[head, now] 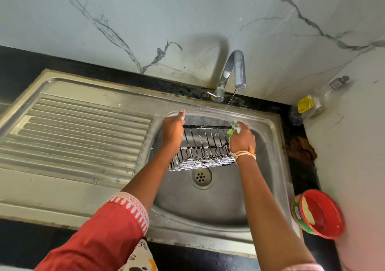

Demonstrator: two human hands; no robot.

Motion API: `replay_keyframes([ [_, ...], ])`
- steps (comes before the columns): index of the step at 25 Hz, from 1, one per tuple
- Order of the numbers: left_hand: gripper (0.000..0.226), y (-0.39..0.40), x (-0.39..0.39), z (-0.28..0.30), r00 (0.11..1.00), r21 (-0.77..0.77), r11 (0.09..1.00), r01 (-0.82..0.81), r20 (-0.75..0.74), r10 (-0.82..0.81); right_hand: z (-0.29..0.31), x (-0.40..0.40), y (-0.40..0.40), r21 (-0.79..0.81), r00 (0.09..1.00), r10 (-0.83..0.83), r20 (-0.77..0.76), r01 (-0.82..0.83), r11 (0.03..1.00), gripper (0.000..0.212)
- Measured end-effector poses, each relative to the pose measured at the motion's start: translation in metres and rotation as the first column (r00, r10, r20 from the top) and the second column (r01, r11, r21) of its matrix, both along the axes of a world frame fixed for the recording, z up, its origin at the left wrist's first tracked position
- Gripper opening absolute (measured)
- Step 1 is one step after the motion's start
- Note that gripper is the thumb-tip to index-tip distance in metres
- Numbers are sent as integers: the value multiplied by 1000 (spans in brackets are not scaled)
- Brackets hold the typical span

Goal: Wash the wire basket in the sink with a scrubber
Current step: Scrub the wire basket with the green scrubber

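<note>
On the left, the steel sink (268, 145) has a ribbed draining board (83, 137). Over the round bowl, the left hand (173, 130) grasps the left end of the black wire basket (203, 149), which is soapy and tilted. The right hand (241, 138) presses a green foamy scrubber (234, 129) on the basket's right end, fingers closed around it. A red round tub (320, 214) stands at the right edge.

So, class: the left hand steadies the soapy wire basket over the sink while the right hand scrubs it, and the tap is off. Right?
Not quite. The head view shows a thin stream running from the tap. The rest stands: left hand steadies the wire basket; right hand scrubs.
</note>
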State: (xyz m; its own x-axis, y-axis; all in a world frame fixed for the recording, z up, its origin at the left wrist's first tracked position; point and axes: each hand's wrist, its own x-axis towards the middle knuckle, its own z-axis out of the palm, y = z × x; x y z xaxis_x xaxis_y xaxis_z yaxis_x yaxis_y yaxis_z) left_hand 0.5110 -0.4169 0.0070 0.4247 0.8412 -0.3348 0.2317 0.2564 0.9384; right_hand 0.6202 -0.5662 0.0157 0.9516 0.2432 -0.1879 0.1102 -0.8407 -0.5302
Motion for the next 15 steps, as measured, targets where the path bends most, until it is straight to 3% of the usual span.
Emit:
replay_keyframes([
  [1,39,-2,3,1,1000,1,1000,5,-11,-5,4,-9,7,10,1000,-10,-22,10,1000,38],
  [3,42,-3,10,2,1000,-16,1000,-23,5,23,9,-49,32,104,971,214,107,-225,969,38],
  [5,43,-2,12,-1,995,-81,994,-75,60,80,5,-83,44,116,812,500,300,-552,826,42],
  [6,43,-1,11,-2,991,-117,989,-95,83,105,2,-80,43,80,748,570,340,-627,775,44],
  [7,42,1,8,-3,988,-143,984,-110,95,124,-1,-63,39,57,751,573,329,-621,782,44],
  [8,41,3,4,-3,986,-152,981,-119,102,136,-5,-39,32,51,826,499,260,-528,848,43],
  [10,41,7,-1,-6,983,-137,985,-104,137,123,-7,9,12,-21,975,206,89,-205,979,42],
  [12,40,6,1,-9,984,-115,991,-75,155,93,-3,26,0,-47,999,-37,-11,36,998,43],
  [14,40,5,5,-9,987,-114,989,-90,119,104,5,-7,18,36,999,33,30,-35,999,39],
  [15,41,5,8,-9,985,-117,987,-113,115,127,7,-33,31,93,975,185,120,-196,976,36],
])
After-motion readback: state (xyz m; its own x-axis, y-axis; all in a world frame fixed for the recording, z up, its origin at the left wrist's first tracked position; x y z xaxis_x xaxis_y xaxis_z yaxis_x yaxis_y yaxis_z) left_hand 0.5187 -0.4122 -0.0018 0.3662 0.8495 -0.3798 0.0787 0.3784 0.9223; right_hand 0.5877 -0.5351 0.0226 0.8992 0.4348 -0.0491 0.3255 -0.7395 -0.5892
